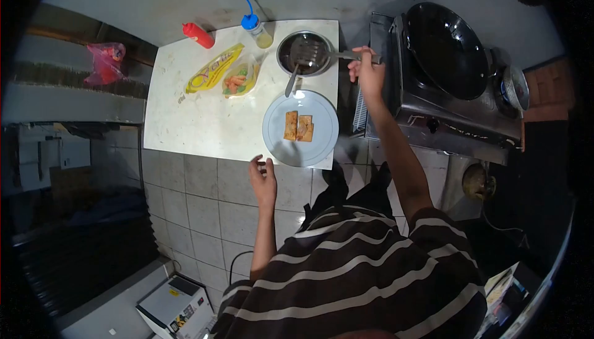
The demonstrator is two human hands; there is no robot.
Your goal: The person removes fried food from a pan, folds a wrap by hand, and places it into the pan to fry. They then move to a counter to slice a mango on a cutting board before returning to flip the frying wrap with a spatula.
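Observation:
My right hand [369,76] grips the handle of a slotted spatula [312,51], whose head is over a round metal bowl [281,66]. A spoon-like metal utensil [291,84] leans out of the bowl toward the plate; the part inside is hard to make out. Just in front of the bowl, a pale plate [322,107] holds browned, fried-looking pieces [291,125] side by side. My left hand [264,181] hangs near the table's front edge, left of the plate, fingers apart and holding nothing.
Along the white table [179,122] are a red squeeze bottle [199,35], a blue-topped bottle [263,37], a yellow packet [213,69] and a clear bag of vegetables [241,82]. To the right, a black wok [448,51] rests on a gas stove [458,125], beside a small pot [515,88].

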